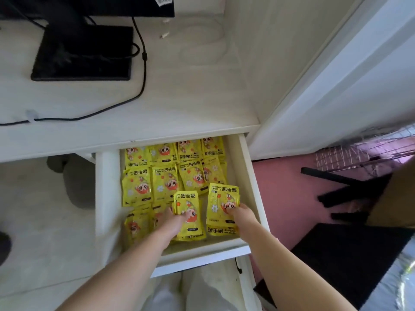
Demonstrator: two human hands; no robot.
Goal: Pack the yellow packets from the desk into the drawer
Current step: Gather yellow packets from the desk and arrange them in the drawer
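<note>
The left hand point(173, 218) fingers clamp the left stack point(188, 204); the right hand point(240, 213) fingers clamp the right stack point(221, 202). Both stacks point toward 12 o'clock over the drawer point(253, 176).

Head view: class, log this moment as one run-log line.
left hand: grips left packet stack | right hand: grips right packet stack | drawer: open, both stacks over yellow packets lying in rows

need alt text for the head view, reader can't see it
The left hand and right hand each hold a stack of yellow packets in an open white drawer already lined with rows of them. Above, the white desk carries a black monitor base and cable.
</note>
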